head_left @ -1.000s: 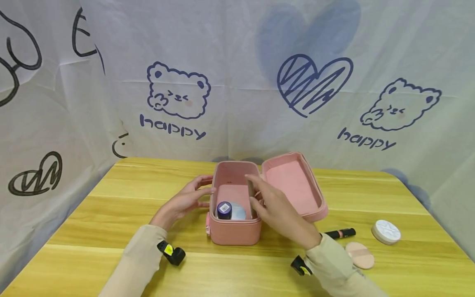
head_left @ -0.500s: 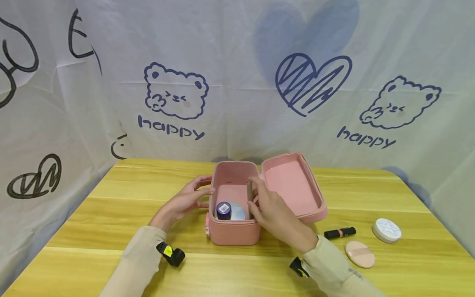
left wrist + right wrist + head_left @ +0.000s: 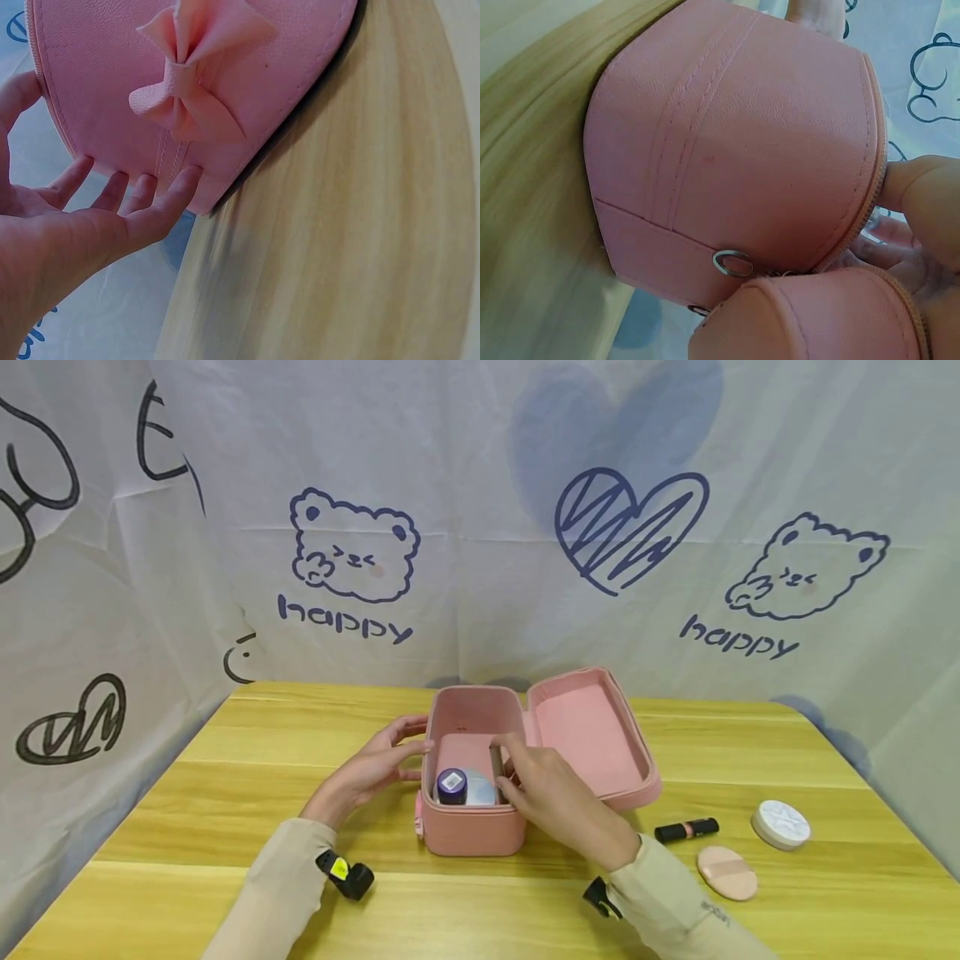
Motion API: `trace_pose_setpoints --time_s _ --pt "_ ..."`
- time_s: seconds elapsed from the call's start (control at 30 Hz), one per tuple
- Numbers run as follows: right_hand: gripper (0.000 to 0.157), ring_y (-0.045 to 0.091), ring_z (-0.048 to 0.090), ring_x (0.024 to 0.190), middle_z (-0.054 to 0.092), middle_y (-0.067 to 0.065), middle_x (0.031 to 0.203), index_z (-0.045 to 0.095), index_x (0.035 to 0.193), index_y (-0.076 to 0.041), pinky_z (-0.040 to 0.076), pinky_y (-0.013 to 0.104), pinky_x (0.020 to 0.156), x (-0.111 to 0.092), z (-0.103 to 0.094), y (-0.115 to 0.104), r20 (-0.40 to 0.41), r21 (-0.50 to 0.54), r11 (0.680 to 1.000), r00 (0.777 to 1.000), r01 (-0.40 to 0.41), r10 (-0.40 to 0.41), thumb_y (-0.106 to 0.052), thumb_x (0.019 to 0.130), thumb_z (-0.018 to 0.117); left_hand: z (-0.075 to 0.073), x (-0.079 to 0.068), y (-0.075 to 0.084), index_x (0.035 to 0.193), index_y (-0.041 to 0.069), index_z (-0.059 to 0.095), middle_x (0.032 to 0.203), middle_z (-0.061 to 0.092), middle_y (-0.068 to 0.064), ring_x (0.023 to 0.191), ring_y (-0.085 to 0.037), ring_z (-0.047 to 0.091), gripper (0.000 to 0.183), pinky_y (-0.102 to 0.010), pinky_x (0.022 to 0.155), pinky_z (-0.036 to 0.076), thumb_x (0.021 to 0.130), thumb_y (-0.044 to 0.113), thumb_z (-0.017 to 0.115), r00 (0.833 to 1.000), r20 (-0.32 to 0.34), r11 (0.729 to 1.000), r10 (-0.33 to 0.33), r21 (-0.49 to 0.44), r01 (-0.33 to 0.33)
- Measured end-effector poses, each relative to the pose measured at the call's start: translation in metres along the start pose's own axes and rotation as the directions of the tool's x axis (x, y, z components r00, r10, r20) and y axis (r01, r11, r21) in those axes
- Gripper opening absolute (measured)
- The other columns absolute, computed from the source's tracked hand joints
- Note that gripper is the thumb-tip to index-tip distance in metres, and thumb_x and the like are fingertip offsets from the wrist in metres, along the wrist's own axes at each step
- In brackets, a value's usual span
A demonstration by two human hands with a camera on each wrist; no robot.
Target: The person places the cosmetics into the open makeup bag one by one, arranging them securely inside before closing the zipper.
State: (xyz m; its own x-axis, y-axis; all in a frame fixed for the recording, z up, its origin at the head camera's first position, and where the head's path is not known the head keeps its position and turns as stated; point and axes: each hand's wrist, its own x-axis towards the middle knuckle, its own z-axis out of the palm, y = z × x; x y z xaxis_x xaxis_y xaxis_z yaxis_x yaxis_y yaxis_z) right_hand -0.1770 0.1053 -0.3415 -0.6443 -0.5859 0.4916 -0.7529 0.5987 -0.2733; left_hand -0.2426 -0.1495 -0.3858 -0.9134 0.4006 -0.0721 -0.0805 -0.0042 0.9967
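An open pink vanity case (image 3: 474,832) stands on the table, with its lid (image 3: 592,739) swung to the right. My left hand (image 3: 378,760) rests against the case's left side, fingertips on the outer wall and thumb at the zipped rim; the left wrist view shows a pink bow (image 3: 184,82) on that wall. Inside, near the right wall, my right hand (image 3: 543,781) pinches a thin, flat brown item (image 3: 497,768) held on edge; its kind I cannot tell. A dark purple-capped container (image 3: 452,786) and a pale blue round item (image 3: 480,787) sit at the case's near end.
Right of the case lie a black tube with a pink band (image 3: 686,830), a beige powder puff (image 3: 727,872) and a round white compact (image 3: 781,824). A printed cloth (image 3: 480,610) hangs behind the wooden table (image 3: 420,910).
My right hand has dipped slightly lower and to the left with the flat brown item, further inside the case. The left hand stays on the case's side.
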Motion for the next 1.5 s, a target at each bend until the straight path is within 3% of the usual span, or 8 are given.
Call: trace_pose_setpoints --time_s 0.27,0.63,1.0,1.33,1.5 --pt "0.034 0.029 0.059 0.089 0.063 0.016 0.104 0.06 0.117 0.001 0.052 0.044 0.076 -0.002 -0.002 -0.004 -0.049 -0.203 0.977 0.997 -0.066 0.058 -0.011 0.087 0.069 0.0 -0.001 -0.001 0.148 0.003 0.025 0.152 0.023 -0.019 0.131 -0.04 0.037 0.06 -0.045 0.094 0.049 0.098 0.017 0.055 1.0 0.003 1.0 0.0 -0.006 0.001" --pt "0.031 0.038 0.056 0.106 0.062 0.02 0.113 0.063 0.114 -0.004 0.047 0.052 0.087 -0.008 -0.01 -0.007 -0.083 -0.366 0.926 0.994 -0.093 0.067 -0.013 0.086 0.071 0.0 -0.001 -0.001 0.148 0.002 0.024 0.152 0.022 -0.02 0.131 -0.041 0.036 0.062 -0.045 0.093 0.049 0.097 0.018 0.056 1.0 0.01 1.0 0.007 -0.018 -0.007" --pt "0.032 0.038 0.056 0.107 0.061 0.022 0.112 0.064 0.115 0.0 0.046 0.054 0.09 -0.007 -0.016 -0.005 -0.068 -0.413 0.906 0.995 -0.096 0.074 -0.01 0.084 0.067 0.0 0.0 0.0 0.149 0.001 0.023 0.152 0.021 -0.02 0.132 -0.041 0.035 0.06 -0.046 0.095 0.048 0.099 0.015 0.053 1.0 0.006 1.0 0.004 -0.008 -0.004" --pt "0.028 0.038 0.055 0.108 0.061 0.021 0.112 0.061 0.111 -0.001 0.046 0.054 0.09 -0.007 -0.017 -0.004 -0.049 -0.412 0.903 0.993 -0.12 0.11 -0.012 0.086 0.066 -0.001 -0.001 -0.001 0.149 0.0 0.022 0.152 0.019 -0.023 0.131 -0.04 0.036 0.069 -0.044 0.094 0.049 0.096 0.024 0.059 0.999 0.023 1.0 0.023 0.018 -0.023" --pt "0.03 0.039 0.055 0.109 0.061 0.023 0.114 0.06 0.112 0.001 0.045 0.055 0.091 -0.008 -0.018 -0.007 -0.051 -0.429 0.895 0.992 -0.125 0.115 -0.014 0.086 0.066 -0.002 0.001 -0.002 0.149 0.002 0.023 0.152 0.021 -0.021 0.132 -0.04 0.035 0.066 -0.045 0.094 0.049 0.097 0.022 0.058 1.0 0.014 1.0 0.01 0.005 -0.01"
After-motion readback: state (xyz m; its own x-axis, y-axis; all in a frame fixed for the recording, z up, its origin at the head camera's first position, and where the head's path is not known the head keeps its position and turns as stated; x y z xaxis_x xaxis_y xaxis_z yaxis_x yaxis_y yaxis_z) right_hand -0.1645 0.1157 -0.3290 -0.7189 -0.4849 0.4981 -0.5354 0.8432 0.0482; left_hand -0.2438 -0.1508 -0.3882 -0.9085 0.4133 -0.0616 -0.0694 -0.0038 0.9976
